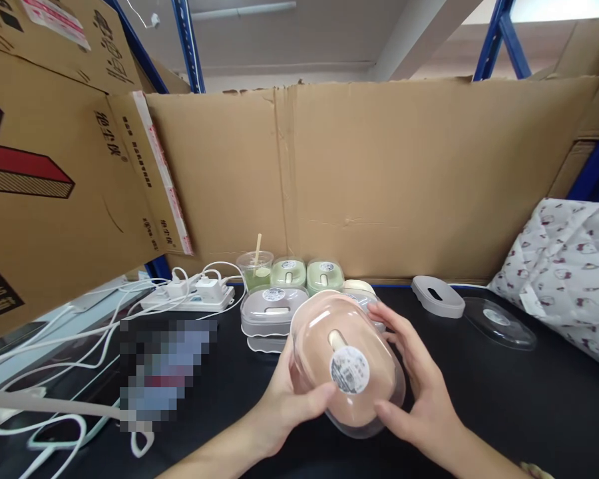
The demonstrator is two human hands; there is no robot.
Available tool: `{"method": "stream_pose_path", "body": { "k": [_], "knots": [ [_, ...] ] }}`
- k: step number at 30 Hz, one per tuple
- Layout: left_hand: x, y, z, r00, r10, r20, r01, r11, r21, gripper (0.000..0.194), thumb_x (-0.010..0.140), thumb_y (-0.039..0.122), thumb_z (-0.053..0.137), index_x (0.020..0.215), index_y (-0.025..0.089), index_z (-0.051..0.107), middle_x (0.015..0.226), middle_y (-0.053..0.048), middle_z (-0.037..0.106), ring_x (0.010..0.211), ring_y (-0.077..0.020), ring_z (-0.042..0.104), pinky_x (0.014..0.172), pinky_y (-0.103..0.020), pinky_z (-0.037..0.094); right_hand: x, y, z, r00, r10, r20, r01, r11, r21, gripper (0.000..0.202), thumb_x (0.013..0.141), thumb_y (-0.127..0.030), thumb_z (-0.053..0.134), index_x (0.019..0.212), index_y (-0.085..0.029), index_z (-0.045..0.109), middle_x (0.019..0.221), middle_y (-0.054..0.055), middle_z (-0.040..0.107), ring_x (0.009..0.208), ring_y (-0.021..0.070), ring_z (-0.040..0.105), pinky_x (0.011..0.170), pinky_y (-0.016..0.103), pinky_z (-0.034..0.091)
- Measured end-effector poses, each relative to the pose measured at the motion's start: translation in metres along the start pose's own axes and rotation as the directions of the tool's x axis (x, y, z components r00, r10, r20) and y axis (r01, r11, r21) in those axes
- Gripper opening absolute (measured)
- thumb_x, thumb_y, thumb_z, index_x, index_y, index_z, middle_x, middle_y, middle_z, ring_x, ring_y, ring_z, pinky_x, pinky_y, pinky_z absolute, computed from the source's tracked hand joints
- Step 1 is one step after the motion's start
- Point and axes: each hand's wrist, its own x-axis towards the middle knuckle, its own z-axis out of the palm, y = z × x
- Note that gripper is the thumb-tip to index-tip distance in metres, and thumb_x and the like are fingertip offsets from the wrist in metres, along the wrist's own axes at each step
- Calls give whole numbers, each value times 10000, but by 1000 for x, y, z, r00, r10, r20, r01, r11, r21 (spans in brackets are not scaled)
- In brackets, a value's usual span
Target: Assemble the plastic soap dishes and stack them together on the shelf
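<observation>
A pink lidded box (314, 332) with a clear domed cover, a pale slot piece and a round printed sticker is tilted up toward me above the black table. My left hand (297, 402) grips its left side, thumb on the cover near the sticker. On the right side, my right hand (419, 379) holds it with the thumb on the lower cover and fingers along the edge. Just behind stands a stack of grey lidded boxes (274, 313). Two green lidded boxes (288, 273) sit farther back, and another pale box (359, 289) is partly hidden by the pink one.
A clear cup (249, 263) of green drink with a straw stands at the back. Left are a white power strip (190, 299), tangled cables and a blurred patch. To the right lie a grey slotted lid (436, 296), a clear cover (502, 322) and a patterned bag (574, 266). Cardboard (379, 179) walls the back.
</observation>
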Motion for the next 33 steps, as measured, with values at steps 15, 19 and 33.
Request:
{"method": "stream_pose_path", "body": {
  "k": [15, 19, 33],
  "knots": [
    [-6, -9, -12, 990, -7, 141, -15, 988, 155, 683, 560, 466, 778, 1139, 187, 546, 1141, -139, 591, 1084, -306, 542, 919, -393, 423, -8, 4, -2, 953, 263, 151, -295, 920, 256, 753, 662, -557, 626, 1241, -88, 516, 1031, 115, 585, 881, 87, 622, 771, 108, 525],
    [-3, -4, -8, 993, -2, 121, -18, 987, 161, 637, 567, 510, 762, 1064, 149, 594, 1036, -143, 630, 969, -291, 589, 838, -370, 464, -16, 9, -4, 949, 191, 250, -242, 951, 194, 860, 649, -536, 649, 1346, -123, 361, 1263, 128, 446, 1088, 88, 558, 919, 113, 490],
    [19, 23, -30, 836, 534, 122, -503, 660, 557, 717, 773, 360, 637, 1384, 211, 294, 1376, -129, 412, 1250, -238, 418, 1033, -339, 335, 37, 24, -27, 731, 682, 37, -618, 638, 460, 912, 565, -720, 512, 1263, -157, 341, 1152, 96, 495, 552, 20, 476, 371, 162, 367]
  ]
}}
